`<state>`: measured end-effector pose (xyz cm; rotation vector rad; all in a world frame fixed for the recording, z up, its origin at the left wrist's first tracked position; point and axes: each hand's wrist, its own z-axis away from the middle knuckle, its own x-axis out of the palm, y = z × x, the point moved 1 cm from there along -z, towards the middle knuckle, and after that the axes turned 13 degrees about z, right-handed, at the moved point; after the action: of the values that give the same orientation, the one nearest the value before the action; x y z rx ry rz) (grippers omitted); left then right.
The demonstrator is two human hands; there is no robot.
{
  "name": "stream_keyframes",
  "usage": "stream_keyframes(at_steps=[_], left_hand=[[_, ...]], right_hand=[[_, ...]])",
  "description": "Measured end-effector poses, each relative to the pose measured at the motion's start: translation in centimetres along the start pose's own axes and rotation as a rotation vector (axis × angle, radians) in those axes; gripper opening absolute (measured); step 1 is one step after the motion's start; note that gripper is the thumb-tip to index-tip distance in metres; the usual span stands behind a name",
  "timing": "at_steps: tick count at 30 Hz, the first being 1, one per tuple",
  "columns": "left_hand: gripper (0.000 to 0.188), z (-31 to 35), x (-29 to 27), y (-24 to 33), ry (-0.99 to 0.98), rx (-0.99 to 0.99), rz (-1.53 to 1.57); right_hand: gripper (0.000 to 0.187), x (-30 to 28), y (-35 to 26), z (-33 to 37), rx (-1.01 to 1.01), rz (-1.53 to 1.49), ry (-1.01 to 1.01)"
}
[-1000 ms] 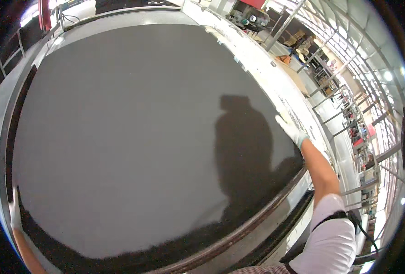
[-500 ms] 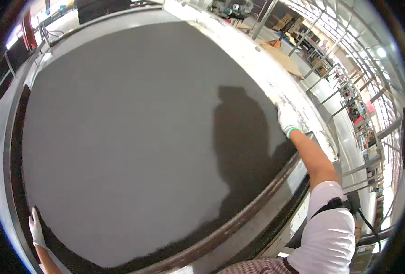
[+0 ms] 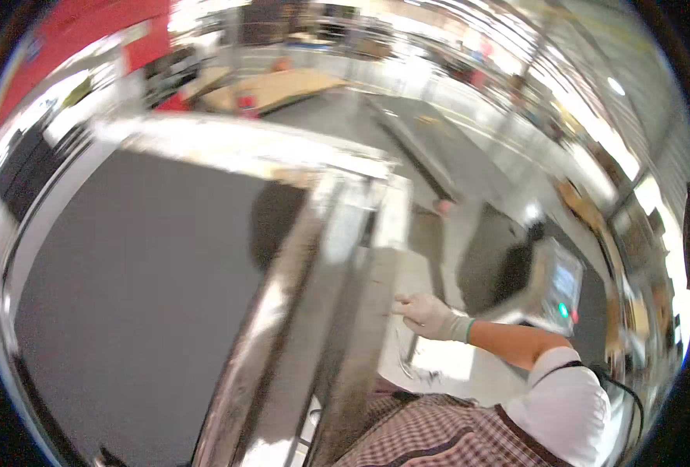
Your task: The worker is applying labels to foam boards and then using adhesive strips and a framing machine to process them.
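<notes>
My right hand (image 3: 432,316), in a white glove with a green-edged cuff, hovers beside the outer edge of a long metal rail (image 3: 376,303). Its fingers point left, loosely bent and somewhat apart, and no object shows in them. Whether the fingertips touch the rail I cannot tell, since the picture is blurred. Left of the rail lies a broad, flat dark grey sheet (image 3: 142,288) within a metal-edged bed. A rounded shadow falls on the sheet's far right corner. My left hand is out of view.
A control box (image 3: 564,284) with a screen and a lit green button stands to the right. Past the bed's pale, worn far edge (image 3: 244,144) lies a tan board (image 3: 282,89). Dark grey panels (image 3: 446,140) and metal posts stand farther back.
The view has swung to the right. My right hand has left the sheet's far right edge and come back beside the near rail. My left hand, earlier at the left edge, has gone from view.
</notes>
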<state>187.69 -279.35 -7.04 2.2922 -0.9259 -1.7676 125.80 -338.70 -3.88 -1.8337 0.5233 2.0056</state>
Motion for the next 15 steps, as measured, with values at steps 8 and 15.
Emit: stream_keyframes(at_steps=[8,15], left_hand=[[0.032,7.4,0.9,5.8,-0.202,0.189,0.176],[0.027,20.5,2.3,13.7,-0.011,0.239,0.036]], right_hand=[[0.012,3.1,10.6,24.4,0.906,0.028,0.432],[0.005,3.0,24.2,42.2,1.285,0.21,0.756]])
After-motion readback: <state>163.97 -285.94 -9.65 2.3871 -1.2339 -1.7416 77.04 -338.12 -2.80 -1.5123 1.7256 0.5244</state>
